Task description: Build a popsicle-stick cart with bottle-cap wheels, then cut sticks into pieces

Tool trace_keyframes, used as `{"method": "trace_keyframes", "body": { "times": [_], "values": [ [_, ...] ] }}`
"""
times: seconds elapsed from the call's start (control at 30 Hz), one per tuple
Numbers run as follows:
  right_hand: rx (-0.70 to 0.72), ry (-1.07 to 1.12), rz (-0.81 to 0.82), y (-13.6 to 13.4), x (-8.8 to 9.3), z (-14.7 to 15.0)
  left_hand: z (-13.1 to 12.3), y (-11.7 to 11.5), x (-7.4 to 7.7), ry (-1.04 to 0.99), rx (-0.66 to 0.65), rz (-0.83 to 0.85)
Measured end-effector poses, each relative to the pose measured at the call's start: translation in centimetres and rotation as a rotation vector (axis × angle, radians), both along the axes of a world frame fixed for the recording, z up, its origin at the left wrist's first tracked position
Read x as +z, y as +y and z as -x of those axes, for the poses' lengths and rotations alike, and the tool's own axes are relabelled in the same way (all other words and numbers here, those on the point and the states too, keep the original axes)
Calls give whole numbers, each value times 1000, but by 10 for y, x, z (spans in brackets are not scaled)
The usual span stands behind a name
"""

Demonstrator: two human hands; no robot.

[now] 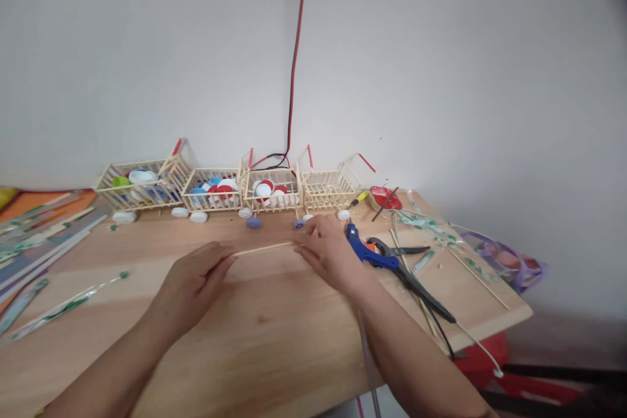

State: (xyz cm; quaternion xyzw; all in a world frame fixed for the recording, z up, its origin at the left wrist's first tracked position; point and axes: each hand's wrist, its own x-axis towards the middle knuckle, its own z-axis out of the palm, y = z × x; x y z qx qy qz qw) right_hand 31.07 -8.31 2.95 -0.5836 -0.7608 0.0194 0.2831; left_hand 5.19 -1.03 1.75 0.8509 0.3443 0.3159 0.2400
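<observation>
A thin wooden stick [264,249] spans the gap between my two hands, just above the wooden table. My left hand [198,274] pinches its left end, and my right hand [326,251] grips the right end, where the fingers hide the tip. Behind them stands a row of small carts built from sticks, with bottle-cap wheels. The leftmost cart [140,199], the second cart [213,208] and the third [272,206] hold plastic caps. Little shows inside the rightmost cart [328,199]. Just right of my right hand lies a blue glue gun [369,255].
Black-handled shears [421,287] lie by the glue gun, near a yellow-handled tool [360,198] and a red dish [386,198]. Wrapped sticks [44,241] cover the table's left side. A purple bag [514,264] sits past the right edge. A red-black cable [296,52] hangs down the wall.
</observation>
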Motion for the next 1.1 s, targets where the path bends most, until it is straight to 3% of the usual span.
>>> {"method": "trace_keyframes", "body": {
  "times": [0.07, 0.17, 0.27, 0.37, 0.47, 0.7, 0.9, 1.1],
  "values": [
    [61, -95, 108, -2, -3, 7, 0, -5, 2, 28, -57, -144],
    [168, -71, 247, -4, -7, 14, 1, -13, 3, 27, -117, -264],
    [190, 139, 217, -5, -7, 15, 4, -18, 6, -83, -51, -190],
    [69, 491, 187, -5, -6, 17, 6, -17, 9, -208, 91, -64],
    [6, 646, 230, -2, -12, 20, 4, -15, 8, -173, 109, -63],
    [-26, 461, 259, 3, -26, 24, -8, -15, -6, -61, -65, -5],
    [135, 176, 133, -8, -17, 31, -18, -21, -15, 14, -175, 72],
    [168, 156, 149, -9, -19, 35, -19, -23, -14, 20, -174, 107]
  ]
}}
